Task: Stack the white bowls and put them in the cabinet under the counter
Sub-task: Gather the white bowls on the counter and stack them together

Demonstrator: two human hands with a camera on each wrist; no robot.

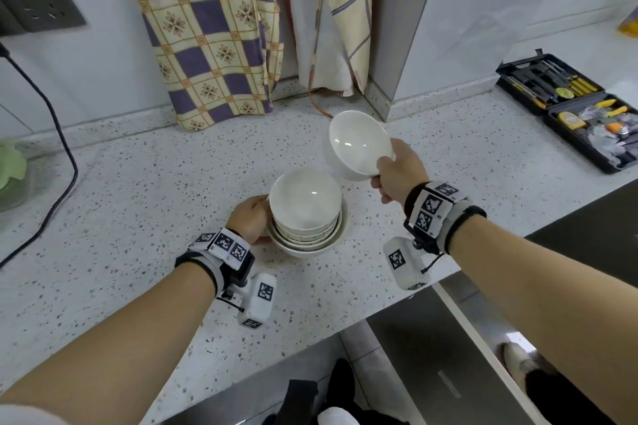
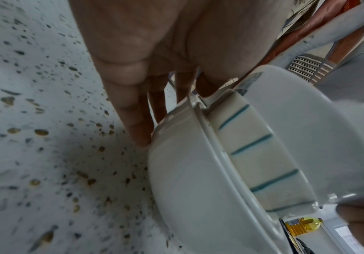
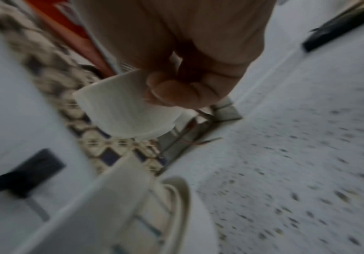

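A stack of white bowls (image 1: pixel 305 214) (image 2: pixel 198 171) stands on the speckled counter (image 1: pixel 138 183); the inner ones carry teal stripes. My left hand (image 1: pixel 253 217) holds the stack's left side, thumb at the top bowl's rim, fingers (image 2: pixel 137 120) reaching down to the lowest bowl's foot. My right hand (image 1: pixel 397 172) grips one more white bowl (image 1: pixel 359 145) (image 3: pixel 128 110) by its near rim. That bowl hangs tilted in the air, up and to the right of the stack (image 3: pixel 154 214). The right wrist view is blurred.
An open black tool case (image 1: pixel 566 107) lies at the right on the counter. A checkered cloth (image 1: pixel 214 38) hangs at the back wall. A black cable (image 1: pixel 51 114) runs from a wall socket on the left. The dark cabinet front (image 1: pixel 448 355) is below the counter edge.
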